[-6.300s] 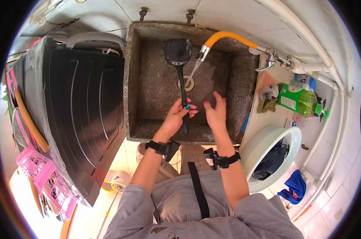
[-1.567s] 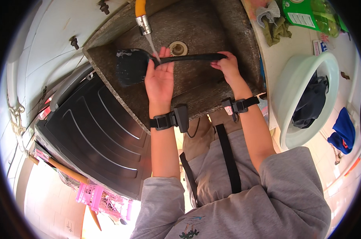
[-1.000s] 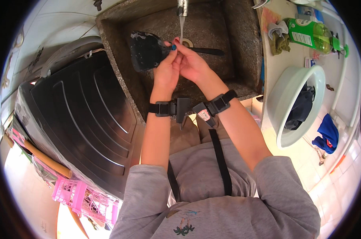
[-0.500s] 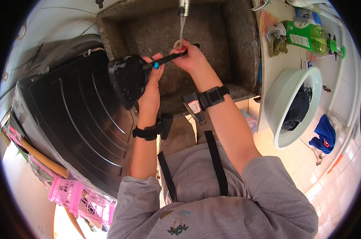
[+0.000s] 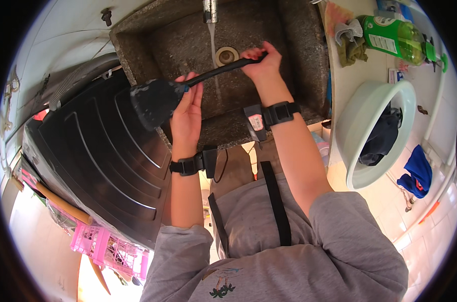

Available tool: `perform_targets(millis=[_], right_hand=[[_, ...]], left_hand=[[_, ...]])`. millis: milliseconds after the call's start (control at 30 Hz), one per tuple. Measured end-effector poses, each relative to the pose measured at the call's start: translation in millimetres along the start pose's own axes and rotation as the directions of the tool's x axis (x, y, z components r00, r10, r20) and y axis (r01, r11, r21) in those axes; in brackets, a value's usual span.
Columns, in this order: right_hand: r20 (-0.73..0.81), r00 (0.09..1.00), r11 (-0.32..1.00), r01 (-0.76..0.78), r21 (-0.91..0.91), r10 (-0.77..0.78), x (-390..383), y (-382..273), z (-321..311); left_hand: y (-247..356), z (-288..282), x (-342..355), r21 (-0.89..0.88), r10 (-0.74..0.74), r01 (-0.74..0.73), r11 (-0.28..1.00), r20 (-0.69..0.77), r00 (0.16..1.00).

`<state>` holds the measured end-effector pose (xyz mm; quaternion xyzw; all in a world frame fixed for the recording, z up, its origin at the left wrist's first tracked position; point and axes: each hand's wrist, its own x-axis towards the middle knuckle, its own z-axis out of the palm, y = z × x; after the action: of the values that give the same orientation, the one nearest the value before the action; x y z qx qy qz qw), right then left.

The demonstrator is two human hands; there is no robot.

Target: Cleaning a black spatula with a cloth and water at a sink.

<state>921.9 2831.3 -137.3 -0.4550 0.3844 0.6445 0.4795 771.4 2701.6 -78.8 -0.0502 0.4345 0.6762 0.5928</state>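
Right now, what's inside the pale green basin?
The basin on the floor holds a heap of dark cloth hanging over its rim. Whatever lies beneath the cloth is covered; I can't see any water.

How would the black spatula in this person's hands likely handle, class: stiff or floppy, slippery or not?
Probably stiff: the spatula spans both hands without sagging. Likely light, since the right hand pinches its handle end with fingertips. Possibly slippery: water runs from the tap close by.
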Motion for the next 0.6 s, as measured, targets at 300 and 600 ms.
perform_targets(millis=[300,600], right_hand=[[0.176,0.895,0.875,0.441,-0.202,-0.410,-32,-38,4],[0.231,0.798,0.774,0.600,-0.203,-0.557,-64,-60,0]], left_hand=[[-20,-34,15,-0.534,-0.202,0.144,0.833,-0.052,0.978],[-37,-30,26,-0.547,-0.304,0.235,0.803,-0.037,0.952]])
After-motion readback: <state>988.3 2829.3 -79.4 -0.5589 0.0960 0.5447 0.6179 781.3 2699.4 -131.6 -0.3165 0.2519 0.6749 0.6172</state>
